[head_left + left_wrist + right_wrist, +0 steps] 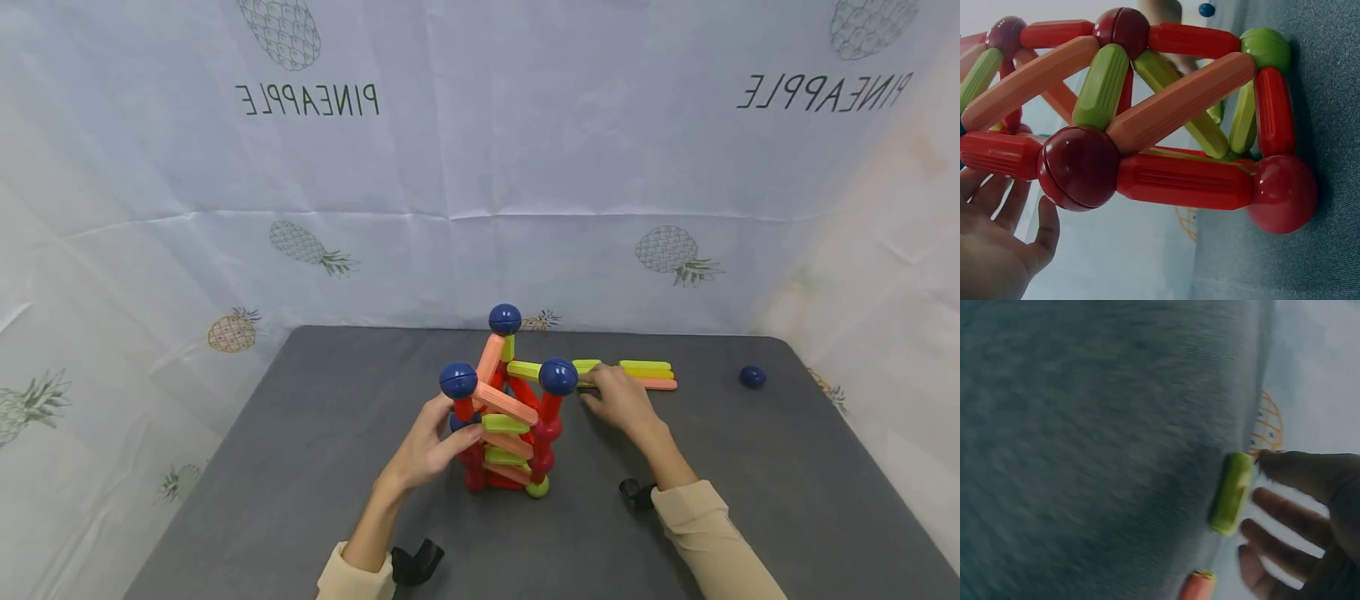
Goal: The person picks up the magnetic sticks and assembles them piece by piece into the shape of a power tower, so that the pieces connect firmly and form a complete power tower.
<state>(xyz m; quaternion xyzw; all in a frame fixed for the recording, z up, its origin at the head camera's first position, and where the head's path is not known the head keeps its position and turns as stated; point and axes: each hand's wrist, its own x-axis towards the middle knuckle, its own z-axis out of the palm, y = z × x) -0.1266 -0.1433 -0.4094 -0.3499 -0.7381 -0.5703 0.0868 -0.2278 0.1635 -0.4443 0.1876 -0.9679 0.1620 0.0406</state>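
A tower of magnetic rods and balls [506, 408] stands on the table, with red, orange and lime rods and dark blue balls on top. My left hand [431, 442] holds its left column near the upper end, thumb in front and fingers behind. In the left wrist view, that hand [1007, 234] lies along a red rod [1000, 153], beside a dark red ball [1079, 167]. Behind the tower on its right, my right hand [618, 396] reaches down at a lime rod [1232, 494]. Its thumb and fingers are spread apart close to the rod.
Lime, yellow and orange rods [647, 375] lie side by side just right of my right hand. A loose blue ball [752, 377] sits farther right on the grey table [330, 433]. White cloth [480, 158] printed with pineapples hangs behind the table and at its sides.
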